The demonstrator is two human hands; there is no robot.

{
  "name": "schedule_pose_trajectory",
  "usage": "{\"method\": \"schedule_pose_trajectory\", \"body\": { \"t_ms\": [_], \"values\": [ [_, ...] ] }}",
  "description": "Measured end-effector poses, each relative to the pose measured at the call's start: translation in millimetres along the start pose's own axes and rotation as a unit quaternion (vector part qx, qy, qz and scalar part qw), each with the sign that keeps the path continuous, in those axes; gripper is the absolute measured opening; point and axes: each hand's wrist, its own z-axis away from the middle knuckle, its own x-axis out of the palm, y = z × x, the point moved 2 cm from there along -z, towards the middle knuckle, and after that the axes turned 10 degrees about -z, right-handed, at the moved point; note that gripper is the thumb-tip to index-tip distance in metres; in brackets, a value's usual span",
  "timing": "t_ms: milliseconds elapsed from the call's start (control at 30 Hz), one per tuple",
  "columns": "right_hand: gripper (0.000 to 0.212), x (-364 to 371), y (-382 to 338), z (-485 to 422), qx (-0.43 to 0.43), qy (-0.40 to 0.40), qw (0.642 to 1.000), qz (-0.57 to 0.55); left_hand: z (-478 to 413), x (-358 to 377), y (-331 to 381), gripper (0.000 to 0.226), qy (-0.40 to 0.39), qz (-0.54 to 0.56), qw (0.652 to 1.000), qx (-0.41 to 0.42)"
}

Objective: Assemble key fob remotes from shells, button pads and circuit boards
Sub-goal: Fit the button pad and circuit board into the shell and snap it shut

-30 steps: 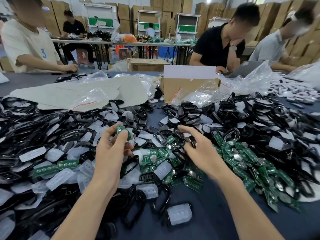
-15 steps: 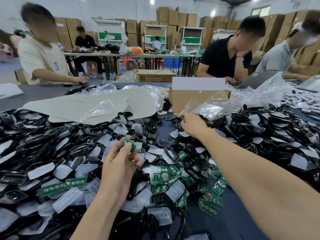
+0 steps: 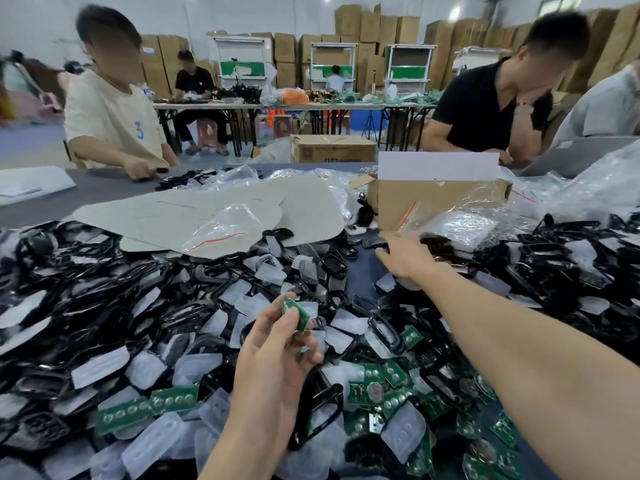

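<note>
A small green circuit board (image 3: 295, 310) is pinched upright between the thumb and fingertips of the left hand (image 3: 273, 358), raised above the heap of black shells (image 3: 86, 271), translucent button pads (image 3: 100, 367) and loose circuit boards (image 3: 372, 389). The right hand (image 3: 407, 256) reaches far forward with its fingers stretched out, holding nothing, low over the shells just in front of the cardboard box (image 3: 415, 202) on the grey table (image 3: 360, 278).
</note>
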Motion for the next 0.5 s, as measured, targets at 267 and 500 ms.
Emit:
{"method": "schedule_pose_trajectory", "body": {
  "t_ms": [267, 500],
  "values": [
    [0.023, 2.2, -15.5, -3.7, -0.051, 0.038, 0.996, 0.060, -0.1, 2.1, 3.2, 0.026, 0.013, -0.002, 1.000, -0.008],
    [0.050, -38.2, -51.8, 65.5, 0.071, 0.014, 0.794, -0.604, 1.6, 2.7, 4.2, 0.026, 0.016, -0.003, 1.000, -0.008]
  ]
}}
